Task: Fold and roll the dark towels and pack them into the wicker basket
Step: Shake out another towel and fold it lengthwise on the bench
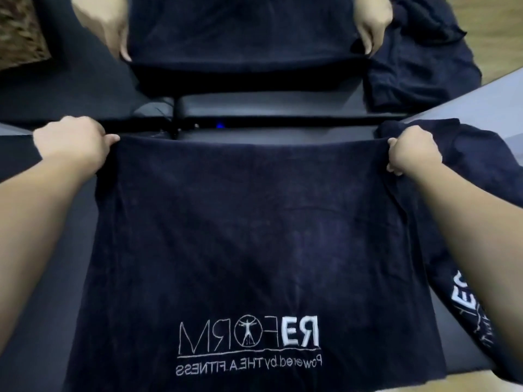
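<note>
Holding the towel (254, 236) stretched flat, both hands pinch its far edge, one at each far corner. The left hand (75, 141) has fingers curled over the far left corner; the right hand (410, 157) grips the far right corner the same way. The hands are set well apart, so the edge between them is taut and straight. That tension looks meant to square the cloth before a fold.

The towel lies over a dark padded surface (254, 108), which seems more a bench or machine pad than a tabletop. Its near edge carries a white stitched logo (249, 335) that reads mirrored, so the reverse face is up.

A second dark towel (467, 292) lies loose just beside the right forearm, its lettering partly showing. Further dark cloths (418, 66) are heaped at the far right.

Across the surface, another person's two hands (370, 26) hold the edge of another dark towel (243, 29).

A brown textured patch (19, 32) at the far left corner may be the wicker basket; it is too blurred to confirm.

Judgement: the first fold is not yet made, and rolling and packing remain.
</note>
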Demonstrator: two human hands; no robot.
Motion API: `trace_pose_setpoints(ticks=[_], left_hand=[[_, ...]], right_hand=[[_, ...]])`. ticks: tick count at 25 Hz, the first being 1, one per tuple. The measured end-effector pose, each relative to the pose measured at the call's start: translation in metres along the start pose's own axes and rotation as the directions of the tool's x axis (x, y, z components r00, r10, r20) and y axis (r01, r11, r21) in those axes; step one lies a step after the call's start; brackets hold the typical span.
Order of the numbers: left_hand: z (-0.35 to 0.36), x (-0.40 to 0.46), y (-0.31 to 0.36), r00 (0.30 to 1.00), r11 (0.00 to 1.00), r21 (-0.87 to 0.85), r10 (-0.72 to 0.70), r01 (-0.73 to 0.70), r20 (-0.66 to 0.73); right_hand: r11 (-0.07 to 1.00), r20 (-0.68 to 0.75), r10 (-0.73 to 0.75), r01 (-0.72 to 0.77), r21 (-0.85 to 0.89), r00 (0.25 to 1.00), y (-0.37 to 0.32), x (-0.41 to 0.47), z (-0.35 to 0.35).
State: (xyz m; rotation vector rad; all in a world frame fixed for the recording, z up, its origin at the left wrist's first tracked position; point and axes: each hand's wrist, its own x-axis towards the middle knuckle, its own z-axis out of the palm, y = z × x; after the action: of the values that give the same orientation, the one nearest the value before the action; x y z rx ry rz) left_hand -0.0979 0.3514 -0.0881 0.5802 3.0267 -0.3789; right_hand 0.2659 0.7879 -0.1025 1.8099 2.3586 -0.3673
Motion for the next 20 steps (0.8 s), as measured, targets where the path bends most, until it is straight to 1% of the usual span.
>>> trace_pose_setpoints(ticks=[3,6,8,9,10,11,12,14,15,16,17,18,19,20], left_hand=[[0.026,0.025,-0.010,1.000,1.000,-0.017,0.000,0.000,0.017],[0.094,0.081,-0.055,0.998,0.999,-0.003,0.049,-0.049,-0.046],[0.127,0.115,-0.079,0.994,0.993,-0.046,0.110,-0.109,0.006],[0.138,0.123,-0.081,0.994,0.992,-0.066,0.108,-0.106,0.025],[0.139,0.121,-0.076,0.996,0.994,-0.085,0.073,-0.069,0.043],[0.127,0.109,-0.064,0.998,0.995,-0.096,0.019,-0.014,0.052],[0.107,0.087,-0.049,0.998,0.991,-0.129,-0.034,0.041,0.059],[0.074,0.046,-0.014,0.987,0.971,-0.175,-0.154,0.160,0.052],[0.069,0.033,-0.001,0.977,0.956,-0.200,-0.209,0.215,0.051],[0.063,0.018,0.012,0.971,0.944,-0.235,-0.239,0.232,0.000],[0.062,0.005,0.025,0.974,0.947,-0.266,-0.209,0.181,-0.082],[0.063,-0.010,0.038,0.979,0.954,-0.291,-0.126,0.076,-0.160],[0.067,-0.027,0.052,0.973,0.946,-0.318,-0.012,-0.063,-0.230],[0.074,-0.046,0.069,0.953,0.916,-0.342,0.113,-0.209,-0.280]], right_hand=[[1.000,0.042,0.019,-0.020,0.017,0.999,-0.005,0.011,0.012],[0.997,0.038,0.014,-0.016,0.072,0.999,-0.013,0.021,0.023],[0.986,0.070,0.012,-0.024,0.167,0.997,-0.019,0.028,0.032],[0.962,0.095,0.016,-0.041,0.268,0.995,-0.022,0.030,0.036],[0.927,0.114,0.014,-0.055,0.372,0.993,-0.025,0.032,0.040],[0.899,0.110,0.004,-0.052,0.435,0.994,-0.028,0.033,0.044],[0.892,0.077,-0.012,-0.024,0.452,0.997,-0.031,0.034,0.048],[0.922,-0.054,-0.071,0.086,0.378,0.996,-0.034,0.026,0.059],[0.937,-0.122,-0.128,0.161,0.309,0.984,-0.035,0.017,0.066],[0.946,-0.185,-0.217,0.253,0.202,0.958,-0.036,0.005,0.074],[0.932,-0.235,-0.334,0.357,0.059,0.913,-0.037,-0.011,0.082],[0.885,-0.253,-0.463,0.458,-0.081,0.850,-0.039,-0.027,0.093],[0.823,-0.230,-0.568,0.542,-0.170,0.790,-0.042,-0.043,0.103],[0.759,-0.183,-0.650,0.619,-0.202,0.737,-0.044,-0.057,0.114]])
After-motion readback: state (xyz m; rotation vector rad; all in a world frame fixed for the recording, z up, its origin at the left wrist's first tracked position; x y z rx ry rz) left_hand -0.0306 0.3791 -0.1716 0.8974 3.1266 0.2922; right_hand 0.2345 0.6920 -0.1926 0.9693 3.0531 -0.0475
